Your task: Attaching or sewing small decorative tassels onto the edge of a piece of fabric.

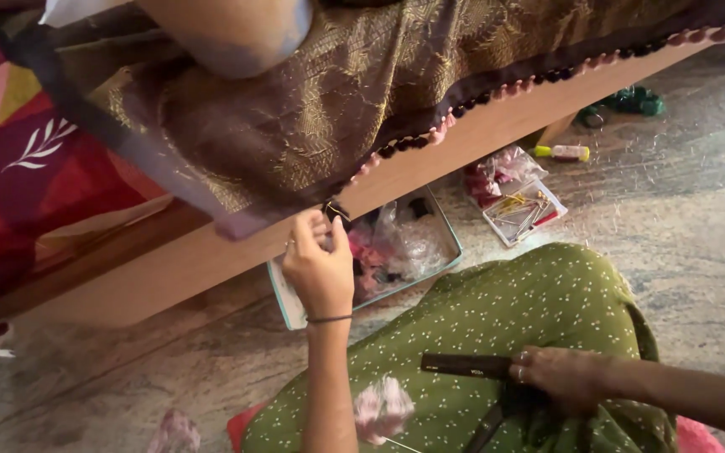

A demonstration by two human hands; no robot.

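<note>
My left hand pinches the brown cloth's beaded edge at the wooden bed frame. My right hand grips a dark stick on my lap.

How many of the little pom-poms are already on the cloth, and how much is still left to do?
Done: a row of pink and dark tassels lines the brown cloth's edge from the right down to the left hand. In hand: that hand pinches the edge at the row's end; the right hand rests on a dark strip in the lap. Left: the edge beyond it looks bare.
</note>
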